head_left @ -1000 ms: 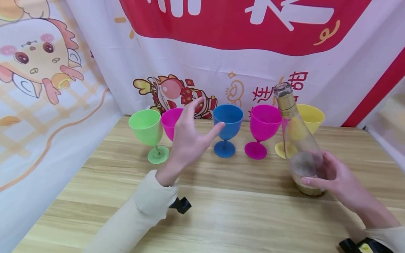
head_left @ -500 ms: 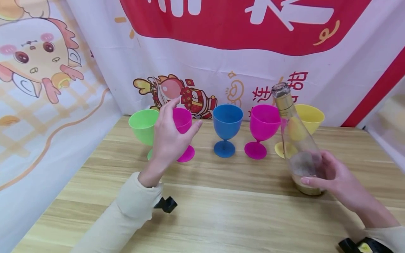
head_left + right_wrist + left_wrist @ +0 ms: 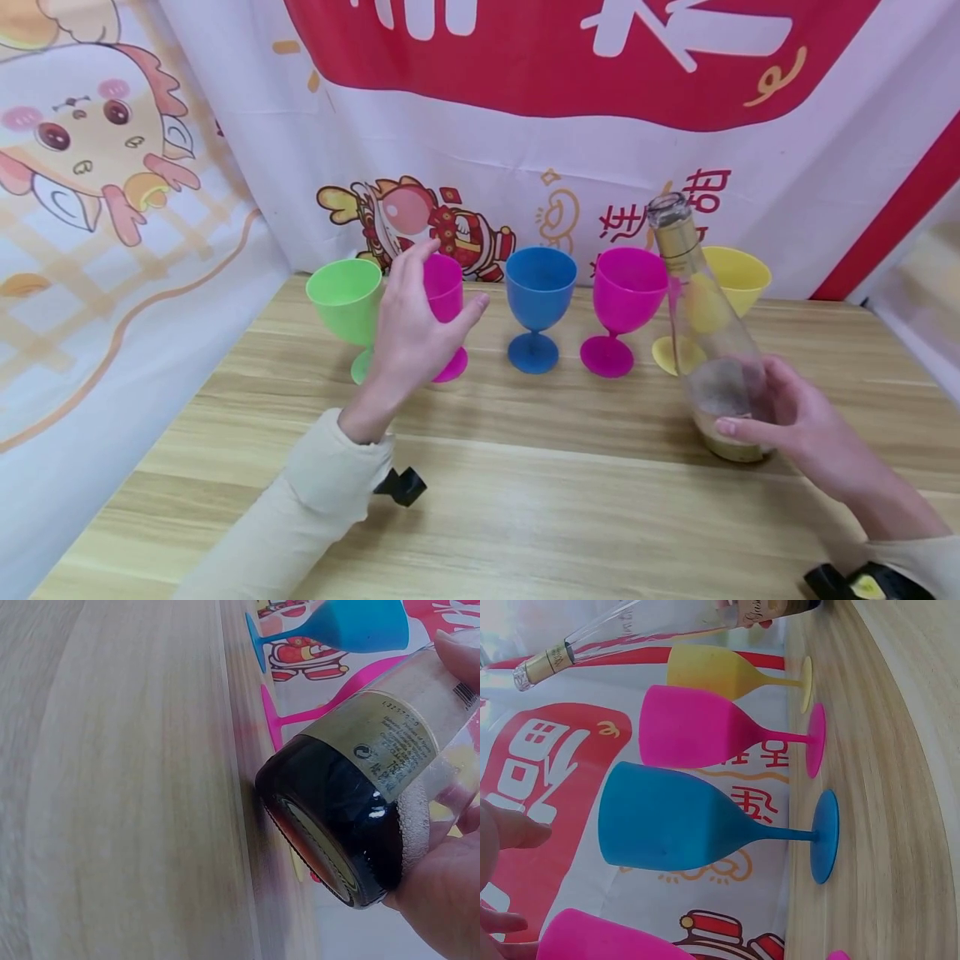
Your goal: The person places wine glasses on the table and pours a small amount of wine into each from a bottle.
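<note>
Left of centre in the head view, my left hand (image 3: 415, 332) reaches to a magenta goblet (image 3: 444, 292) from its left side. Its fingers extend beside the bowl and the thumb stands apart; the hand hides part of that goblet. In the left wrist view the fingertips are close to the rim of this goblet (image 3: 607, 937); exact contact is unclear. My right hand (image 3: 806, 425) grips a clear glass wine bottle (image 3: 712, 333) around its lower part. Tilted, the bottle shows its underside in the right wrist view, with dark liquid (image 3: 330, 802) and bubbles inside.
Several goblets form a row at the back of the wooden table (image 3: 525, 508): light green (image 3: 341, 300), blue (image 3: 540, 287), a second magenta (image 3: 628, 287) and yellow (image 3: 738, 279). The bottle partly covers the yellow one. A printed cloth (image 3: 480, 150) hangs behind them.
My left hand has moved left from between the magenta and blue goblets, then slightly right. The left magenta goblet has shifted a little right. The right hand and bottle stay nearly still.
</note>
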`<act>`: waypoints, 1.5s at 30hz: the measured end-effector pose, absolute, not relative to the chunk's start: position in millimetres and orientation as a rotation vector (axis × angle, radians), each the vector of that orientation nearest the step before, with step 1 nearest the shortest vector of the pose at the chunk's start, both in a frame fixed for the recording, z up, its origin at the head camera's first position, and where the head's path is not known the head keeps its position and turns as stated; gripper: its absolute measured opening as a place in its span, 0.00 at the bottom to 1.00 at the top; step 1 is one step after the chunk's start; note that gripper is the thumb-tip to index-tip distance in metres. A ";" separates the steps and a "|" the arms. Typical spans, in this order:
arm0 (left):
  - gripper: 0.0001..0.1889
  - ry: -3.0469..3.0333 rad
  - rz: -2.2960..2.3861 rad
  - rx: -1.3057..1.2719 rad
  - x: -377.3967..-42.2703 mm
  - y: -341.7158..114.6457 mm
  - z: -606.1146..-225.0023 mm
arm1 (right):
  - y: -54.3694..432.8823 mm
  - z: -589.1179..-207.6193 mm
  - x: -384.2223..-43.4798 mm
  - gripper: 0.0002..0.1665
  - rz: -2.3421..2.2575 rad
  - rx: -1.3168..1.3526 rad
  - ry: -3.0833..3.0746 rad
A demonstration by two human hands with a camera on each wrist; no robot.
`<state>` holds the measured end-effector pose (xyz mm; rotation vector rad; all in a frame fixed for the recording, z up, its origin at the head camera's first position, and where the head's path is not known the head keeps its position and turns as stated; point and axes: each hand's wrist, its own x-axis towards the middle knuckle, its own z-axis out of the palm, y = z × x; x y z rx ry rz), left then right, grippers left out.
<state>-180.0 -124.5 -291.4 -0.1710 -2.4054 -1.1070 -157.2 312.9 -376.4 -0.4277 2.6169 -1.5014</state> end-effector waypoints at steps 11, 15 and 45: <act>0.43 -2.307 -1.231 -0.262 -185.0 -119.2 -292.1 | 313.9 -375.1 -158.1 0.39 -1.477 -0.394 2.610; 0.43 -2.223 -1.242 -0.260 -189.5 -121.2 -293.0 | 315.3 -374.0 -158.8 0.39 -1.463 -0.367 2.598; 0.55 -2.439 -1.298 0.170 -214.5 -121.8 -302.9 | 314.1 -375.8 -154.7 0.40 -1.537 -0.484 2.592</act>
